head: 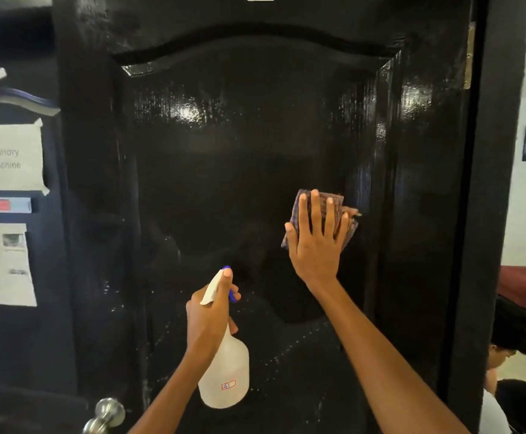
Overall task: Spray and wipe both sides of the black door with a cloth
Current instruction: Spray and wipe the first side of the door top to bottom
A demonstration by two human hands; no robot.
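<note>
We stand close to the black door (239,151), whose raised centre panel fills most of our view. Our right hand (316,242) lies flat, fingers straight and spread, pressing the folded cloth (346,214) against the panel near its right edge, about mid-height. Our left hand (210,311) is wrapped round the neck of the spray bottle (224,371), with one finger up along the white head; the bottle hangs in front of the lower panel, apart from the surface.

Fine droplets speckle the lower part of the panel and the left stile above the door knob (106,415), while the upper panel shines. We judge the wiping of this side to be under way, with the wet lower area not yet done.

To wipe well, we keep the whole palm on the cloth so pressure spreads evenly, and work in overlapping strokes from the panel's right edge to its left, then downward into the droplets, running along the moulded groove where liquid may collect.
</note>
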